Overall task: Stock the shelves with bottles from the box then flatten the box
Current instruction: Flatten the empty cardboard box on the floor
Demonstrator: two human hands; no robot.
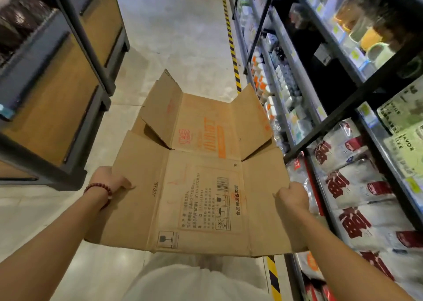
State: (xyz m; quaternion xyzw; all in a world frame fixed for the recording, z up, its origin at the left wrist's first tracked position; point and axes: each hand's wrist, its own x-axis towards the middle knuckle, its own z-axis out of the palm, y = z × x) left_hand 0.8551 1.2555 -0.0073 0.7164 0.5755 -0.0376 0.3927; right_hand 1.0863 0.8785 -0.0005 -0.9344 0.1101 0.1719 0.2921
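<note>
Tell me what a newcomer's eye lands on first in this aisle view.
First, the flattened cardboard box at centre, held out over the floor, left hand gripping its left edge and right hand its right edge. Next, the red-and-white packets on the shelves at lower right, and the yellow-and-black striped tape along the floor.

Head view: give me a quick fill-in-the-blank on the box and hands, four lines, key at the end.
1. The box is held nearly ____, flaps spread.
2. The left hand wears a bead ____ at the wrist.
3. The right hand grips the box's ____ edge.
4. The yellow-and-black floor stripe runs along the shelves on the person's ____ side.

Missing words: flat; bracelet; right; right
</note>
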